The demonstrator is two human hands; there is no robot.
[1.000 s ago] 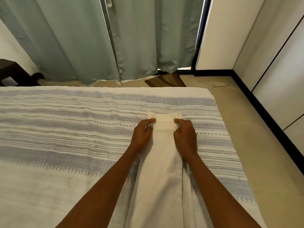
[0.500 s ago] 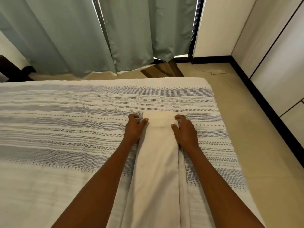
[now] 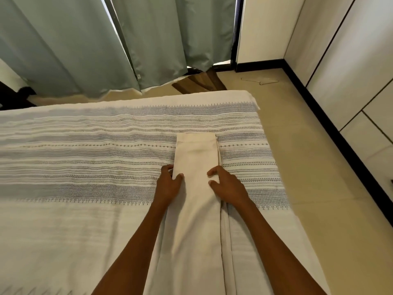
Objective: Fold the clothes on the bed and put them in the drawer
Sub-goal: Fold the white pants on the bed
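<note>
A cream cloth [image 3: 196, 154], folded into a long narrow strip, lies lengthwise on the bed's striped cover [image 3: 85, 150], with its square far end toward the curtains. My left hand [image 3: 168, 184] is at the strip's left edge, about halfway along the visible part. Its thumb is over the edge and its fingers are beside or under it, pinching the cloth. My right hand [image 3: 228, 186] lies at the right edge, with forefinger and thumb resting on top of the cloth. Its other fingers are on the cover beside it.
Green curtains [image 3: 148, 43] hang beyond the bed's far side. Pale cupboard fronts [image 3: 350, 77] with a black skirting line the right wall, across a strip of beige floor [image 3: 297, 135]. A wire hanger [image 3: 261, 80] lies on the floor near the corner.
Both hands have slid back toward me along the cloth's edges, from its far end to about its middle. The far end now lies flat and squared.
</note>
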